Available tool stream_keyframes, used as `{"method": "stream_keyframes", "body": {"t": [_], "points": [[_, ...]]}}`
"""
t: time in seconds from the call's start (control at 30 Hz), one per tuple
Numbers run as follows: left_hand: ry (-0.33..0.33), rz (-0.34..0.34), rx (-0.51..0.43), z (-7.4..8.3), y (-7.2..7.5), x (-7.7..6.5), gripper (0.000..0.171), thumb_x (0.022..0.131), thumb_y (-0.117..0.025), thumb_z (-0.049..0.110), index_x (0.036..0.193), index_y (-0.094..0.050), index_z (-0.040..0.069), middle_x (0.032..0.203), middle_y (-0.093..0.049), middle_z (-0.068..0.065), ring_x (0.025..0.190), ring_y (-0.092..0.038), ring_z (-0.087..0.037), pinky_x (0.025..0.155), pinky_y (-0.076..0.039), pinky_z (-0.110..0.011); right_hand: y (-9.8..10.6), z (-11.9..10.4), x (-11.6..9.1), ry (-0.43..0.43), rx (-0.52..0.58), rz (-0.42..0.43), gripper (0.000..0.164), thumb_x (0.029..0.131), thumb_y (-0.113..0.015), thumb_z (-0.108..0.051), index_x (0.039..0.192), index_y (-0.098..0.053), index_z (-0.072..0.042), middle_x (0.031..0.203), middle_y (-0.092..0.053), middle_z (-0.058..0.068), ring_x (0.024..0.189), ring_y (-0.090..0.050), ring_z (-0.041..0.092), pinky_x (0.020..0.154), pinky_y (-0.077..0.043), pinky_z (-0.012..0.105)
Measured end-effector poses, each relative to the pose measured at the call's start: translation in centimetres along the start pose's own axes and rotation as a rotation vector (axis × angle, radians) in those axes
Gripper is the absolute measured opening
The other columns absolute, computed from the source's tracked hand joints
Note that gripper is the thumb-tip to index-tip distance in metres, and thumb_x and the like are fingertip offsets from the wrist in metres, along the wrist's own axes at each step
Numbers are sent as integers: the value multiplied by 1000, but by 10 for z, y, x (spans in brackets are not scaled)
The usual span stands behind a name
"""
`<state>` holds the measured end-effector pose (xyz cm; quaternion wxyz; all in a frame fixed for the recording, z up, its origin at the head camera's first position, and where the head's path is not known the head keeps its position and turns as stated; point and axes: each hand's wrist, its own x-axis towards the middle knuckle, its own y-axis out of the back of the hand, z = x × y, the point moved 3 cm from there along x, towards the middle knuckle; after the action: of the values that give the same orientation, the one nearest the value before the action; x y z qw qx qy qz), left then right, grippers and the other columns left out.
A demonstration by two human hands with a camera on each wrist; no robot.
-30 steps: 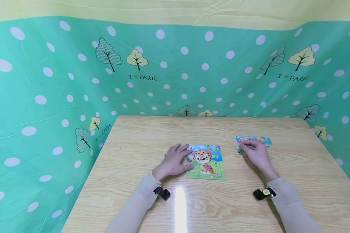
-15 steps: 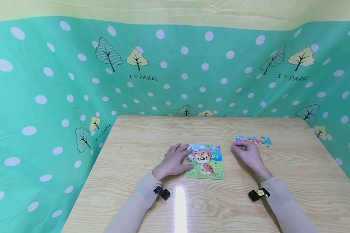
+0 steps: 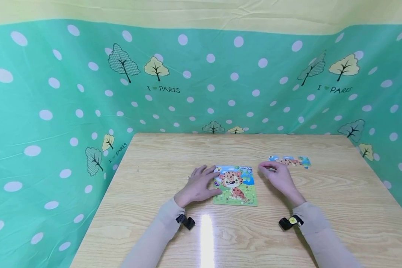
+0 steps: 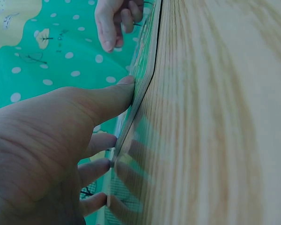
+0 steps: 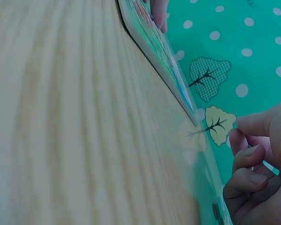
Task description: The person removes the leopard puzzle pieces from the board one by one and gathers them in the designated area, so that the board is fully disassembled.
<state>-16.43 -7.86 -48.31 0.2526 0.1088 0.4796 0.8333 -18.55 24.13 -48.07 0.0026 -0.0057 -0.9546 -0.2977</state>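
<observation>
"Where's the square leopard-print puzzle board (image 3: 236,186)?"

"On the pale wood-grain table (image 3: 167,156), my left hand (image 3: 199,186) spread at its left edge."

"Your right hand (image 3: 279,178)?"

"Near its far right corner, fingertips together, beside colourful puzzle pieces (image 3: 289,162). Whether it holds one, I can't tell."

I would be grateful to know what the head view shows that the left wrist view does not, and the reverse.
Only the head view shows the leopard picture on the puzzle board, the loose puzzle pieces and both sleeves. Only the left wrist view shows the board's side wall up close. Both show the left hand at the board, the right hand, the wooden tabletop and the dotted curtain.
</observation>
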Motion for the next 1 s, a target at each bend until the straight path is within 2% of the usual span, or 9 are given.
{"method": "stream_keyframes", "body": {"t": [0.1, 0.23, 0.43, 0.8, 1.0], "points": [[-1, 1, -4, 0, 0, 0, 76, 98, -70, 55, 161, -49, 18, 176, -31, -7, 163, -20, -44, 133, -10, -67, -5, -3, 0, 4, 8, -21, 32, 106, -67, -27, 125, -74, -3, 126, -74, 20, 119, -65, 34, 101, -52, 40], [-1, 1, -6, 1, 0, 0, 75, 98, -70, 54, 161, -50, 18, 176, -32, -7, 163, -20, -44, 133, -10, -67, -11, -6, -1, 4, 13, -45, 29, 106, -68, -25, 124, -75, -4, 126, -74, 19, 121, -63, 35, 107, -50, 49], [1, -1, 1, 0, 0, 1, 76, 98, -70, 55, 161, -49, 19, 176, -31, -6, 163, -20, -43, 133, -10, -66, -21, -9, 0, 34, 5, -81, 26, 105, -68, -23, 122, -77, -6, 124, -77, 17, 121, -68, 37, 112, -48, 57], [-1, -2, -10, 1, 0, 0, 76, 98, -71, 53, 161, -49, 19, 176, -31, -6, 163, -20, -44, 133, -9, -67, -35, -14, 0, 59, 3, -131, 26, 104, -69, -28, 121, -78, -9, 124, -77, 14, 120, -69, 34, 109, -52, 56], [-1, -2, -9, 1, 0, 1, 76, 98, -71, 53, 161, -49, 18, 176, -31, -6, 163, -20, -44, 133, -9, -66, -39, -17, 0, 76, 10, -157, 28, 105, -69, -29, 122, -78, -8, 124, -78, 13, 113, -72, 30, 101, -58, 50]]}}
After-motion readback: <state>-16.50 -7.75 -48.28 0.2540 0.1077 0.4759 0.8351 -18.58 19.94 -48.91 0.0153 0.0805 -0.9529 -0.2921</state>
